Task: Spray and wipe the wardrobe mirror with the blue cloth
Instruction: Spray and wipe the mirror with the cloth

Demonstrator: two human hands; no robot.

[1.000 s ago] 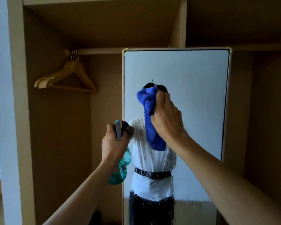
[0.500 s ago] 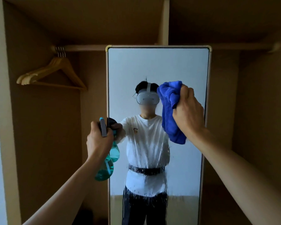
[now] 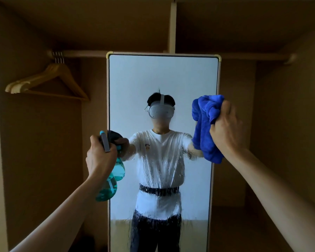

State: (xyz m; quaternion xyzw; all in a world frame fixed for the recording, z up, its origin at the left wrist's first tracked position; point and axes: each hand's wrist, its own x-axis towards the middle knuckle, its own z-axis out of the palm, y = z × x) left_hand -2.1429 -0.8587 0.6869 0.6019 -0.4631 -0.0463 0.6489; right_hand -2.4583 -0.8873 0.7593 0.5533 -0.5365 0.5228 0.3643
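Note:
A tall framed mirror [image 3: 162,77] stands in the middle of the wardrobe; its lower half is streaked with running liquid. My right hand [image 3: 225,130] grips a bunched blue cloth [image 3: 205,124] pressed against the mirror's right edge at mid height. My left hand [image 3: 100,157] holds a teal spray bottle [image 3: 109,186] upright by its grey trigger head, just at the mirror's left edge. The mirror reflects a person in a white shirt with both arms raised.
Several wooden hangers [image 3: 49,82] hang from the rail [image 3: 84,53] at the upper left. Brown wardrobe walls close in on both sides, and a vertical divider [image 3: 172,24] rises above the mirror. The right compartment [image 3: 280,142] holds nothing visible.
My right hand has swept the blue cloth rightward across the glass, from the mirror's centre to its right edge. The left hand with the bottle stayed by the left edge.

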